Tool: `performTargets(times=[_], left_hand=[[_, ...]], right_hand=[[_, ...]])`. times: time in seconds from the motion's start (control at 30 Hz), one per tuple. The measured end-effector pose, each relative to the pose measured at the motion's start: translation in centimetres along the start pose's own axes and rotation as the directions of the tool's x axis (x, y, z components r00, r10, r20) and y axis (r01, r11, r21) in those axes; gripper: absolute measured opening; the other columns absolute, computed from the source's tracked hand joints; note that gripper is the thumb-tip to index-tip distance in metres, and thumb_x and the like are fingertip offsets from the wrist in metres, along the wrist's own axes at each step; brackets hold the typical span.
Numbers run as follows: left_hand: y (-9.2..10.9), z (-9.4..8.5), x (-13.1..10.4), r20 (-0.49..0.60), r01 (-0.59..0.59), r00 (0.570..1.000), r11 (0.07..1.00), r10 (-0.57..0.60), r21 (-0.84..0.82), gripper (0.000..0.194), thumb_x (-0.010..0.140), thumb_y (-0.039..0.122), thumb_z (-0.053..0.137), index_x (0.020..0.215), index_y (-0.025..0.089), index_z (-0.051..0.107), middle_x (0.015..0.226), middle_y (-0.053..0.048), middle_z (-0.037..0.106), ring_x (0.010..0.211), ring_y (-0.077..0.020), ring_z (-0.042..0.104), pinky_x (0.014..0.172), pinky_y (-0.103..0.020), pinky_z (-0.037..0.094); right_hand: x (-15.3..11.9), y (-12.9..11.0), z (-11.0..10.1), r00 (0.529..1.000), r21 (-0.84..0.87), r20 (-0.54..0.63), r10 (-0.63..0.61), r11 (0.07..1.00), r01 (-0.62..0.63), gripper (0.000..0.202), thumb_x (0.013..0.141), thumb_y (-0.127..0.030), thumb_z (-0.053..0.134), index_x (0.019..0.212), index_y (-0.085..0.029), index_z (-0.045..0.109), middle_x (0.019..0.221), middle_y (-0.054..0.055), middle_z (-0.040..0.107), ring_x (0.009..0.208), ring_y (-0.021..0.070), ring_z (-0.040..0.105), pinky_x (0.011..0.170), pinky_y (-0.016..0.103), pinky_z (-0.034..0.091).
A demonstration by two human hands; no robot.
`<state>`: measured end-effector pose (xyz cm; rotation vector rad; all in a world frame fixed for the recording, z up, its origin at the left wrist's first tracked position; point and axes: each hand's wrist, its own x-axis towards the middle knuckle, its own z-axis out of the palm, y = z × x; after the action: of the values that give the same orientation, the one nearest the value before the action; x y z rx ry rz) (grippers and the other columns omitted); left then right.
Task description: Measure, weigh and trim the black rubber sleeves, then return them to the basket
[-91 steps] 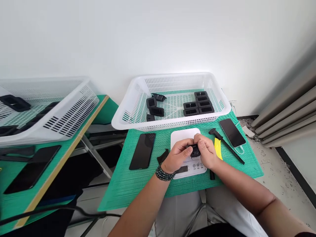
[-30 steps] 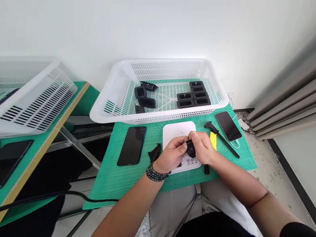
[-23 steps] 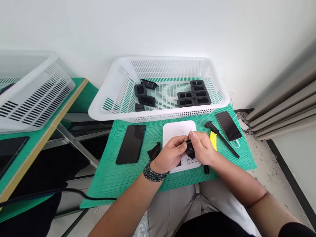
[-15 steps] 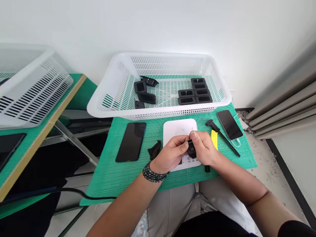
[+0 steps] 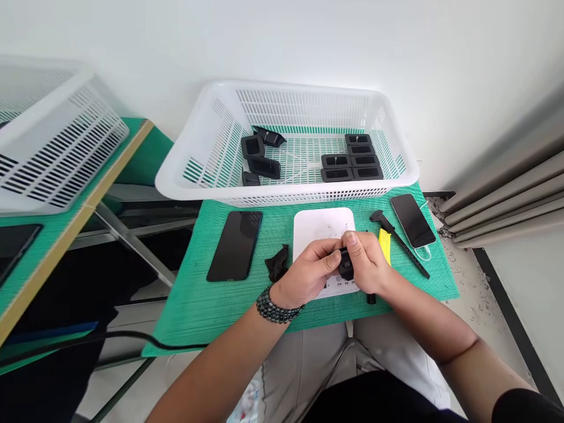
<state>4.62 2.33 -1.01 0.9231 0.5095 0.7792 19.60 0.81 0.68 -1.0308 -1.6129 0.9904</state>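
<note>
Both my left hand (image 5: 311,267) and my right hand (image 5: 368,261) are closed on a black plastic part (image 5: 346,265), one from each side, with the thumbs near its top. Fingers cover much of the part. It is held over a white digital scale (image 5: 319,222), whose top is dotted with small black specks. Just left of my left hand lies a crumpled-looking black piece (image 5: 277,263). Close by my right hand is a yellow-handled tool (image 5: 385,244), partly hidden under the hand, and a black caliper (image 5: 403,244) lies beyond it.
A white plastic basket (image 5: 282,192) at the back holds several black frame-like parts (image 5: 337,174). One dark phone (image 5: 235,245) lies at left, another phone (image 5: 413,220) with a white cable at right. A second basket (image 5: 66,147) stands on the left table. Green mesh (image 5: 194,311) covers the tabletop.
The view has shifted slightly, so the basket and tabletop sit a little higher in the picture. Both hands keep hold of the black part, with barely any movement.
</note>
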Motion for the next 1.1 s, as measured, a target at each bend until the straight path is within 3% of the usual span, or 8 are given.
performTargets(times=[0.27, 0.47, 0.6, 0.73, 0.93, 1.1], left_hand=[[0.2, 0.7, -0.1, -0.024, -0.007, 1.000, 1.000, 0.007, 0.006, 0.054, 0.077, 0.063, 0.083, 0.065, 0.018, 0.056, 0.060, 0.003, 0.043, 0.058, -0.0125, 0.043, 0.055, -0.027, 0.038], [-0.2, 0.1, -0.1, -0.016, 0.006, 1.000, 1.000, -0.007, -0.016, 0.054, 0.076, 0.062, 0.084, 0.065, 0.017, 0.058, 0.060, 0.001, 0.049, 0.058, -0.0129, 0.051, 0.053, -0.026, 0.043], [0.1, -0.7, 0.1, 0.029, 0.107, 0.994, 0.991, -0.105, -0.076, 0.047, 0.075, 0.058, 0.087, 0.079, 0.015, 0.069, 0.071, -0.002, 0.063, 0.063, -0.0152, 0.064, 0.056, -0.029, 0.059], [0.5, -1.0, 0.6, -0.015, 0.184, 0.982, 0.968, -0.189, -0.174, 0.042, 0.079, 0.052, 0.087, 0.084, 0.015, 0.069, 0.071, -0.001, 0.067, 0.055, -0.0148, 0.067, 0.048, -0.030, 0.063], [0.8, -0.9, 1.0, -0.051, 0.187, 0.978, 0.957, -0.203, -0.220, 0.044, 0.077, 0.051, 0.088, 0.079, 0.014, 0.065, 0.063, 0.000, 0.067, 0.045, -0.0145, 0.066, 0.039, -0.023, 0.059], [1.2, -0.9, 1.1, -0.045, 0.199, 0.976, 0.961, -0.211, -0.192, 0.044, 0.073, 0.049, 0.092, 0.080, 0.013, 0.067, 0.062, 0.000, 0.068, 0.043, -0.0136, 0.066, 0.040, -0.022, 0.059]], right_hand=[[-0.1, -0.3, -0.3, 1.000, -0.057, 0.008, -0.022, 0.998, 0.022, 0.059, 0.108, -0.060, 0.029, 0.064, -0.023, 0.041, 0.059, -0.001, 0.049, 0.054, 0.0131, 0.042, 0.054, 0.028, 0.036], [-0.3, -0.1, -0.3, 0.999, -0.038, 0.013, -0.032, 0.999, 0.033, 0.057, 0.108, -0.059, 0.031, 0.065, -0.023, 0.039, 0.059, -0.002, 0.046, 0.054, 0.0125, 0.041, 0.054, 0.029, 0.034], [0.1, -0.2, -0.5, 0.988, 0.076, 0.061, 0.144, 0.986, -0.149, 0.061, 0.103, -0.071, 0.033, 0.065, -0.024, 0.040, 0.057, -0.003, 0.042, 0.052, 0.0127, 0.039, 0.049, 0.028, 0.032], [1.1, 0.1, -1.0, 0.957, 0.255, 0.078, 0.280, 0.922, -0.291, 0.066, 0.086, -0.085, 0.052, 0.064, -0.024, 0.042, 0.058, -0.005, 0.039, 0.053, 0.0114, 0.035, 0.047, 0.026, 0.032], [1.5, 1.0, -1.4, 0.881, 0.466, 0.164, 0.443, 0.753, -0.465, 0.062, 0.078, -0.080, 0.068, 0.068, -0.020, 0.054, 0.060, -0.003, 0.052, 0.054, 0.0123, 0.047, 0.047, 0.025, 0.040], [1.4, 1.3, -1.3, 0.876, 0.521, 0.173, 0.450, 0.713, -0.469, 0.059, 0.077, -0.077, 0.071, 0.069, -0.021, 0.056, 0.059, -0.003, 0.054, 0.053, 0.0132, 0.051, 0.047, 0.026, 0.044]])
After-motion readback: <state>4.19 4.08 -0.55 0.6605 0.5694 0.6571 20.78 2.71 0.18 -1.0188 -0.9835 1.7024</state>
